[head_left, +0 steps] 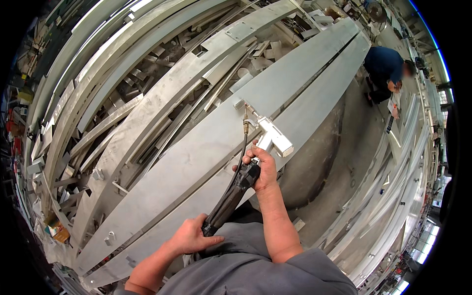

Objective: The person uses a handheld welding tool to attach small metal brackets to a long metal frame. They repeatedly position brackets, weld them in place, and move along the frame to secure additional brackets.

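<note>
My right hand point(264, 167) is closed around the neck of a silver handheld welding gun point(275, 137), just above its black rear part. My left hand point(194, 235) wraps the lower end of that black sleeve, close to my body. A dark hose with a brass fitting point(246, 127) runs along the gun to its nozzle. The nozzle tip is at a small metal bracket point(239, 104) on a long grey metal panel point(196, 140); whether they touch I cannot tell. Beside it lies a second long panel point(300, 125), with a dark gap between the two.
Curved metal beams point(147, 93) and scrap offcuts point(265, 51) fill the left and far side. At the right, a person in dark blue point(383, 66) bends over near stacked long metal profiles point(378, 221). Small brackets point(109, 238) sit at the panel's near left end.
</note>
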